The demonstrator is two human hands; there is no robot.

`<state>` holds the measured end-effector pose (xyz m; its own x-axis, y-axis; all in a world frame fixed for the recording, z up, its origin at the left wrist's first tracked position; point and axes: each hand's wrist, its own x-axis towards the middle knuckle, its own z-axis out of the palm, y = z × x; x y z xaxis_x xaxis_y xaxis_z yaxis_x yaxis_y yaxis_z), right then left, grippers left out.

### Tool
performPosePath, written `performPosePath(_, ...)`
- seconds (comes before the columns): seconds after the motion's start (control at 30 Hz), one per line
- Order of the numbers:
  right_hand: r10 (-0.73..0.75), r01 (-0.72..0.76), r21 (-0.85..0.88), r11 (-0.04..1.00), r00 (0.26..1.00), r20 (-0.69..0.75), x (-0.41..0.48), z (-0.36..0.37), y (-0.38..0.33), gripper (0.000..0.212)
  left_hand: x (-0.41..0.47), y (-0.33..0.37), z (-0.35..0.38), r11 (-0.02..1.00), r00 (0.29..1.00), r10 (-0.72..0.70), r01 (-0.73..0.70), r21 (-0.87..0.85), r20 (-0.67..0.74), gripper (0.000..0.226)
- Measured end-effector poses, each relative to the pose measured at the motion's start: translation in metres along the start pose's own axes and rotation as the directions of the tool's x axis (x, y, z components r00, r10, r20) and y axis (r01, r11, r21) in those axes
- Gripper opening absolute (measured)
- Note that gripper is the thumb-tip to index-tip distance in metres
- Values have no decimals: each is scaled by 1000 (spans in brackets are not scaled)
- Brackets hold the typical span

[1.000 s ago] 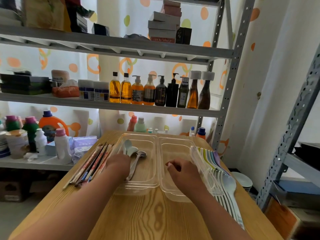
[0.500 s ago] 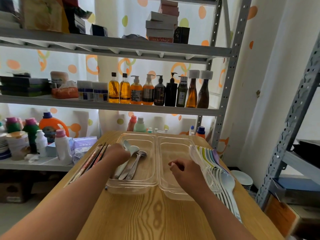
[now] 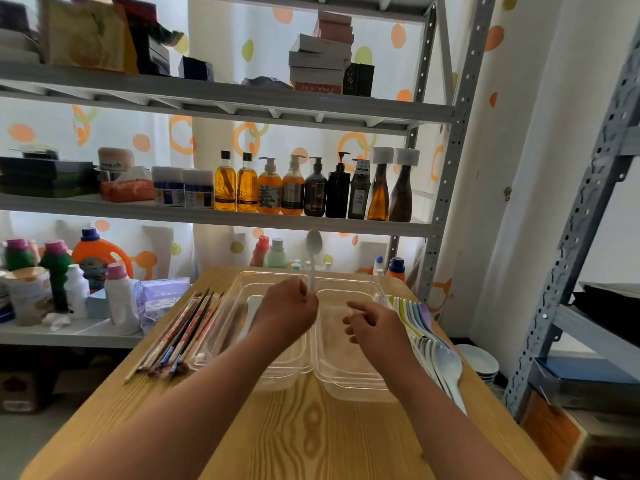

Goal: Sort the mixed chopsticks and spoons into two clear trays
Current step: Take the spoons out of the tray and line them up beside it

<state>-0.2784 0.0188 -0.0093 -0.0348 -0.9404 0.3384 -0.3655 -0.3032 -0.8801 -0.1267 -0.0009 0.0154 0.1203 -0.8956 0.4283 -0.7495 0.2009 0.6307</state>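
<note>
Chopsticks (image 3: 180, 336) lie bundled on the desk (image 3: 311, 427) at your far left, just beside the left clear tray (image 3: 273, 274) and outside it. A pale spoon (image 3: 252, 308) shows in that tray, too blurred to say more. Your left hand (image 3: 289, 308) is above it, fingers curled round the low end of a metal spoon (image 3: 313, 247) that stands upright, bowl up, over the seam between the trays. Gripped that low it looks top-heavy: loosen and it could tip, striking a rim or dropping into the wrong tray. The right clear tray (image 3: 343, 368) looks bare. Your right hand (image 3: 375, 323) hovers over it, fingers loosely curled, holding nothing. Just beside it, coloured plastic spoons (image 3: 440, 348) fan along the desk edge; a careless forearm could sweep them off.
</note>
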Motion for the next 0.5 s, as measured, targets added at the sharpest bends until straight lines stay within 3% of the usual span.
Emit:
performPosePath(0.13,50,-42,96,994,996,-74,2,-8,1,39,-17,25,16,987,982,160,-160,-10,105,17)
performPosePath(0.3,74,-51,99,994,966,-246,-2,-25,7,40,-49,55,39,909,880,410,-416,-24,239,16)
performPosePath(0.5,198,-184,74,980,899,-391,-5,-61,26,38,-61,67,59,835,779,492,-548,42,389,22)
